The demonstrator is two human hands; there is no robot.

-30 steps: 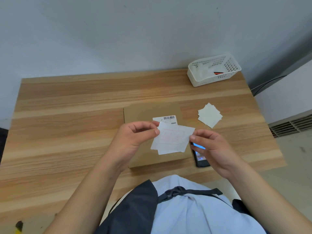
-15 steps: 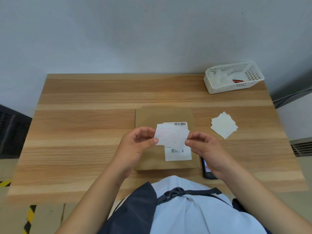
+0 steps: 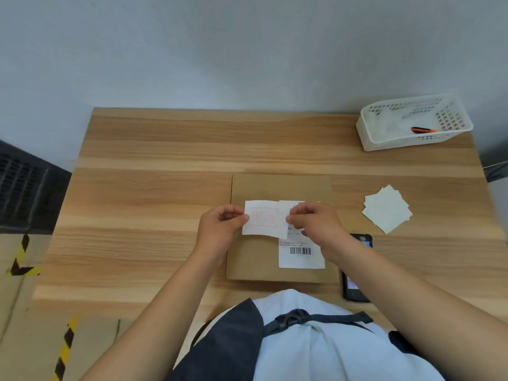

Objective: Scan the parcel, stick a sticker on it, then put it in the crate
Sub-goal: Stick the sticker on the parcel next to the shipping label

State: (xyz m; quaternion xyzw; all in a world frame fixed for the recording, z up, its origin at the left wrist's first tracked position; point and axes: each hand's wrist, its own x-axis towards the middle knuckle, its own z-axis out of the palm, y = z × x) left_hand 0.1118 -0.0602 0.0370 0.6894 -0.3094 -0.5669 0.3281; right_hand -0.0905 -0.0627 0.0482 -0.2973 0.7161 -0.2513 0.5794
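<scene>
Brown kraft cardboard, flat and matte, is what we see at the middle of the head view: the parcel (image 3: 280, 265) lies flat on the wooden table (image 3: 154, 188), close to the near edge, its long axis running away from us toward the wall. A white shipping label (image 3: 301, 254) with a barcode is stuck to its right half, the bars standing across the label's short width.

Just above the parcel we hold a white sticker (image 3: 262, 218), a thin, slightly curled rectangle with a faint red print (we cannot read it), its long side running left to right. Our left hand (image 3: 220, 229) pinches its left edge, thumb and forefinger closed narrow on the paper. Our right hand (image 3: 313, 224) pinches the right edge the same way, the other fingers curled in.

A dark handheld scanner (image 3: 357, 281) lies just right of the parcel, partly under our right forearm. Further right sits a fanned stack of white squares (image 3: 387, 209), and a perforated white plastic basket (image 3: 384, 143) occupies the far right corner.
</scene>
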